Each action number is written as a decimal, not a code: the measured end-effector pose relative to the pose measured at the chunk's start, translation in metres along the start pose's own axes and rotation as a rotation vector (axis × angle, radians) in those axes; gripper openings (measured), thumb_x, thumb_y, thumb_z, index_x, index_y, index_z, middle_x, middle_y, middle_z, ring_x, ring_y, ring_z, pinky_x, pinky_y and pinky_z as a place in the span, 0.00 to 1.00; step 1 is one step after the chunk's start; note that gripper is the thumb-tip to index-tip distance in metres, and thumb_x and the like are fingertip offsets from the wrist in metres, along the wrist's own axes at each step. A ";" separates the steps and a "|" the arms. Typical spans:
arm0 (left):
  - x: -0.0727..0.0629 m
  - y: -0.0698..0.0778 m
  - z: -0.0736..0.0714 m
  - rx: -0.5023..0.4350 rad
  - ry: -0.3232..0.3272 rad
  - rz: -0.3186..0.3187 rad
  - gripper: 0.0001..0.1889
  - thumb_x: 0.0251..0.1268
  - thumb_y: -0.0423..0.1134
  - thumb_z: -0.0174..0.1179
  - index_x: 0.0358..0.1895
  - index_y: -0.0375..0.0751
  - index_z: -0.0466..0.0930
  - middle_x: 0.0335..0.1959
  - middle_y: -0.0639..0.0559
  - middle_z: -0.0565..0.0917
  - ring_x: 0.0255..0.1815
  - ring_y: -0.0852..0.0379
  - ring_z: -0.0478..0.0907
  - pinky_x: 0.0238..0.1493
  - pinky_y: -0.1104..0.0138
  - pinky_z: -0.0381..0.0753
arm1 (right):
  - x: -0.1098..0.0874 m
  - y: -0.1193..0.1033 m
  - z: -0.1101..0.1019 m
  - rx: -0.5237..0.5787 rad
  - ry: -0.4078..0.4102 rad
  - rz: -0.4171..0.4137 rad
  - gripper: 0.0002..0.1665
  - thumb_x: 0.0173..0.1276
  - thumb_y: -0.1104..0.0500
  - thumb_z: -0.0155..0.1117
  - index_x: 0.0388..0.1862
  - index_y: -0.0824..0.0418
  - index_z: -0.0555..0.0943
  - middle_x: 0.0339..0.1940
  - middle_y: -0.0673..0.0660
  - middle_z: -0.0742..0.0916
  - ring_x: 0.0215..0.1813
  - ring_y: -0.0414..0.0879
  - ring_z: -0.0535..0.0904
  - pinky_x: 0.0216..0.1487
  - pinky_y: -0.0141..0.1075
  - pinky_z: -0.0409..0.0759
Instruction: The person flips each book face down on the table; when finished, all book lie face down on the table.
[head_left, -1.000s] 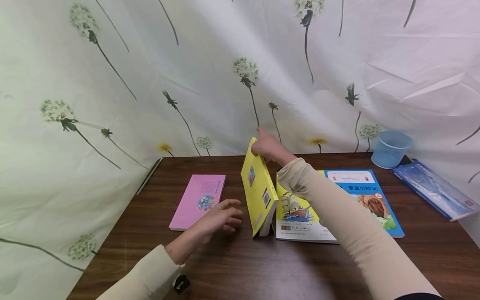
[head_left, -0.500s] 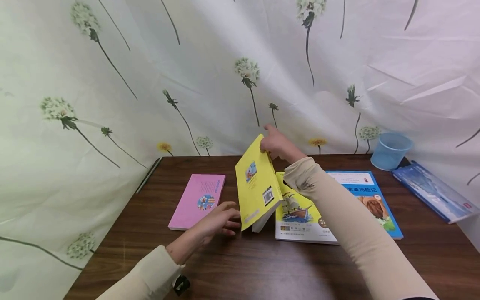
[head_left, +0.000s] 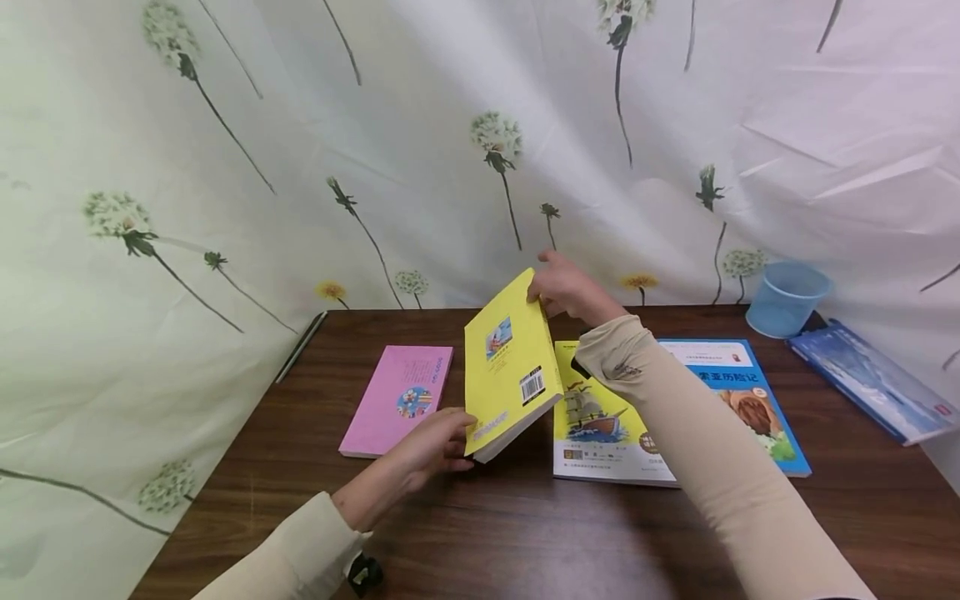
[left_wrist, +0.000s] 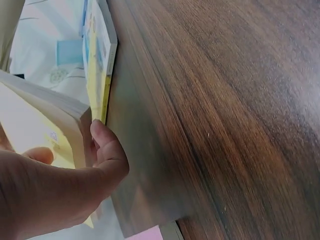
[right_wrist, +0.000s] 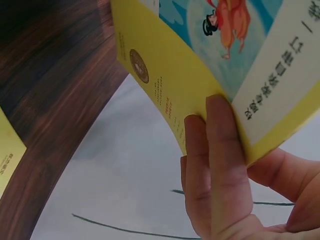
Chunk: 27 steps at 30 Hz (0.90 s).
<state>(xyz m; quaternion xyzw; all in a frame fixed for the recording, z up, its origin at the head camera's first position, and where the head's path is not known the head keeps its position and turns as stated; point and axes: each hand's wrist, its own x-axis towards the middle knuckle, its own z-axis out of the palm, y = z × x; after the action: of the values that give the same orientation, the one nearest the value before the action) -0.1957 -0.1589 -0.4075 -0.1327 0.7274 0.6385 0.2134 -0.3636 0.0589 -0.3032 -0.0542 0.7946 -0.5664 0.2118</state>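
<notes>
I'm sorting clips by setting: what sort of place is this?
Probably an indoor table setup, though the wider room isn't shown: a dark wooden table, a dandelion-print backdrop behind it, plus a held yellow book and a pink book.

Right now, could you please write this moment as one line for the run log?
left hand: holds yellow book, lower corner; right hand: holds it near upper corner; yellow book: tilted; pink book: flat on table
</notes>
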 end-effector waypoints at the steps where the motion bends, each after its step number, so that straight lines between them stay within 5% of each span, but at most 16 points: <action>1: -0.001 0.000 -0.001 -0.003 0.008 -0.001 0.29 0.71 0.44 0.54 0.70 0.33 0.63 0.53 0.39 0.78 0.42 0.53 0.80 0.45 0.58 0.85 | 0.000 0.001 -0.001 0.005 -0.001 0.002 0.52 0.68 0.70 0.55 0.83 0.55 0.39 0.66 0.68 0.75 0.50 0.57 0.86 0.52 0.46 0.85; 12: -0.004 0.001 -0.008 0.043 0.067 0.017 0.31 0.67 0.41 0.57 0.71 0.33 0.63 0.48 0.41 0.80 0.39 0.54 0.79 0.35 0.65 0.81 | 0.000 0.024 -0.003 -0.058 0.026 -0.036 0.55 0.66 0.71 0.57 0.84 0.52 0.39 0.70 0.68 0.73 0.37 0.50 0.84 0.35 0.38 0.84; 18: -0.005 0.001 -0.014 0.088 0.093 0.018 0.32 0.66 0.42 0.59 0.72 0.35 0.64 0.51 0.41 0.80 0.43 0.51 0.78 0.37 0.64 0.81 | 0.002 0.040 -0.003 0.012 -0.039 -0.076 0.57 0.66 0.74 0.54 0.84 0.48 0.36 0.81 0.65 0.58 0.53 0.58 0.82 0.41 0.42 0.86; 27: -0.005 -0.004 -0.018 0.123 0.151 0.017 0.29 0.67 0.40 0.59 0.70 0.38 0.67 0.53 0.41 0.78 0.44 0.51 0.78 0.38 0.64 0.81 | 0.008 0.061 0.000 -0.015 -0.007 -0.095 0.53 0.70 0.66 0.58 0.84 0.48 0.40 0.81 0.66 0.59 0.57 0.61 0.80 0.43 0.44 0.87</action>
<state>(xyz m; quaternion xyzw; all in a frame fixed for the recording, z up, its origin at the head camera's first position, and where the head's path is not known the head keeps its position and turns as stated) -0.1919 -0.1778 -0.4068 -0.1608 0.7805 0.5825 0.1603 -0.3614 0.0780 -0.3612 -0.0957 0.7946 -0.5696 0.1869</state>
